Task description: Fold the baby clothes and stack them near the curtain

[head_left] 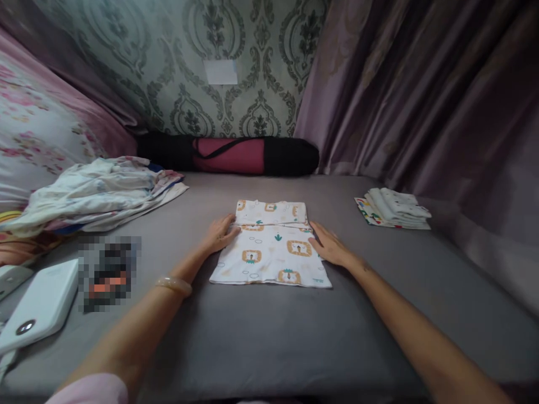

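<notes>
A white cloth (269, 258) printed with orange lion faces and small green plants lies flat in front of me, its far part folded over into a narrow band. At its left edge rests my left hand (221, 233), fingers stretched forward and thumb on the fabric. My right hand (330, 244) lies along the right edge in the same way, with fingers extended and thumb touching the cloth. Both hands are open and flat, beside the line where the folded band ends. A pale bangle (173, 285) circles my left wrist.
A stack of folded cloths (393, 207) sits to the right. On the left are a heap of loose cloths (96, 188), a white power bank (40, 303) and a blurred-out object (110, 275). A black and maroon long bag (229, 155) lies against the wall; curtains (379, 84) hang at the right.
</notes>
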Demonstrator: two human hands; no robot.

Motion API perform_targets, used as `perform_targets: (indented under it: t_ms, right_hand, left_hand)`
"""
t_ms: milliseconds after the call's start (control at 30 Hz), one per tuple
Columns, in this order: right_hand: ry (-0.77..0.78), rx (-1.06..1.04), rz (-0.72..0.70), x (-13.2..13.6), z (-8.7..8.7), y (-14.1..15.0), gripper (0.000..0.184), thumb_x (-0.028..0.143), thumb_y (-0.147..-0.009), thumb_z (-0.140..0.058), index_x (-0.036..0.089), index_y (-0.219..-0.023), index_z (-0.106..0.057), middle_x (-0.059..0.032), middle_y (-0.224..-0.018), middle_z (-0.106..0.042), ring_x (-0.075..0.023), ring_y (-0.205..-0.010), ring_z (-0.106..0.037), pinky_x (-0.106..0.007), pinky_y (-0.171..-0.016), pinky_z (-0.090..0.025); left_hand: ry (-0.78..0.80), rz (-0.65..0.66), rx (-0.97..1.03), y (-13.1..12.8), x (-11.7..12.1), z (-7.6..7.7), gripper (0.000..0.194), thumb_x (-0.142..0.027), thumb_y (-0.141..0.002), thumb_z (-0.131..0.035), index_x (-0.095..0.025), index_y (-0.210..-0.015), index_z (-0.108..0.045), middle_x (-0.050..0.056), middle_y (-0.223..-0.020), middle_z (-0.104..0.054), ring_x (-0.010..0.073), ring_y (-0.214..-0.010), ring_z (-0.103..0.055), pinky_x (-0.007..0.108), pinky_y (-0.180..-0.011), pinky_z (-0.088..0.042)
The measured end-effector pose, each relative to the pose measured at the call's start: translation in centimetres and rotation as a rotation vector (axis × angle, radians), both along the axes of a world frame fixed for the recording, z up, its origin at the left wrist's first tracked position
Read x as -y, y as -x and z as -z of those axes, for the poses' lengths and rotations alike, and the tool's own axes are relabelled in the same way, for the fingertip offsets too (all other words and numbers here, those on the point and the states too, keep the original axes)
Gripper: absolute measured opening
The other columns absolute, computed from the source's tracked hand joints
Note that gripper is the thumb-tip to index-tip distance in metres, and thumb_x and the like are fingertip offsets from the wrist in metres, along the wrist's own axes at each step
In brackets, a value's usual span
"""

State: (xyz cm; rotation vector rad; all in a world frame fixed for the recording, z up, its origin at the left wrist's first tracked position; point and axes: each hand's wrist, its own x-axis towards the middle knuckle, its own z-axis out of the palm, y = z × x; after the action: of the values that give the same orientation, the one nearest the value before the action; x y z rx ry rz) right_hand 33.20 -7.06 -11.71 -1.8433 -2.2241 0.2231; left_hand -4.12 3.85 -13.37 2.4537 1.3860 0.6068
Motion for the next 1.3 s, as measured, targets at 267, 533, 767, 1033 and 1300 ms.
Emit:
perform_targets:
  t_ms: [267,533,767,1033,1300]
  right_hand:
    - [0.037,-0.182,-0.111,8.2,-1.9,0.1,0.048,0.033,-0.094,-0.038,0.019,-0.139,-0.040,-0.0113,-0.145,-0.040,-0.0212,-0.133,-0.038,-0.040,-0.111,-0.032]
    - [0.021,-0.101,-0.185,12.2,-3.3,0.6,0.032,0.033,-0.092,-0.048,0.025,-0.120,-0.060,-0.0073,-0.138,-0.047,-0.0221,-0.122,-0.051,-0.038,-0.103,-0.043]
    - [-0.171,0.046,-0.345,12.5,-3.0,0.5,0.030,0.018,-0.092,-0.045,0.025,-0.117,-0.061,-0.0060,-0.118,-0.063,-0.0200,-0.103,-0.061,-0.037,-0.089,-0.052]
    - [-0.172,0.093,-0.323,12.4,-2.8,1.0,0.039,0.005,-0.087,-0.037,0.024,-0.111,-0.061,-0.0061,-0.112,-0.066,-0.0209,-0.097,-0.062,-0.038,-0.084,-0.053]
    - [-0.126,0.030,-0.307,12.0,-2.6,0.8,0.042,0.005,-0.086,-0.036,0.025,-0.117,-0.057,-0.0070,-0.113,-0.063,-0.0212,-0.100,-0.060,-0.038,-0.086,-0.051]
  left_hand:
    - [0.155,0.133,0.040,3.4,6.4,-2.5,0.075,-0.054,-0.081,-0.057,-0.017,-0.142,-0.032,0.017,-0.140,-0.044,0.0322,-0.125,-0.045,0.046,-0.104,-0.039]
    - [0.213,0.310,-0.002,5.1,12.1,-4.9,0.044,-0.045,-0.089,-0.053,-0.028,-0.129,-0.053,0.009,-0.144,-0.039,0.0262,-0.127,-0.046,0.039,-0.101,-0.043]
    - [0.066,0.424,-0.107,5.2,12.7,-5.9,0.027,-0.037,-0.095,-0.046,-0.027,-0.111,-0.065,0.004,-0.114,-0.063,0.0195,-0.109,-0.055,0.032,-0.094,-0.046]
    - [-0.025,0.445,-0.239,5.3,13.0,-5.7,0.034,-0.023,-0.095,-0.037,-0.026,-0.121,-0.059,0.007,-0.106,-0.067,0.0202,-0.095,-0.060,0.033,-0.085,-0.048]
    - [0.019,0.444,-0.158,5.5,12.7,-5.5,0.035,-0.022,-0.095,-0.036,-0.027,-0.121,-0.059,0.006,-0.111,-0.064,0.0195,-0.103,-0.056,0.031,-0.088,-0.047]
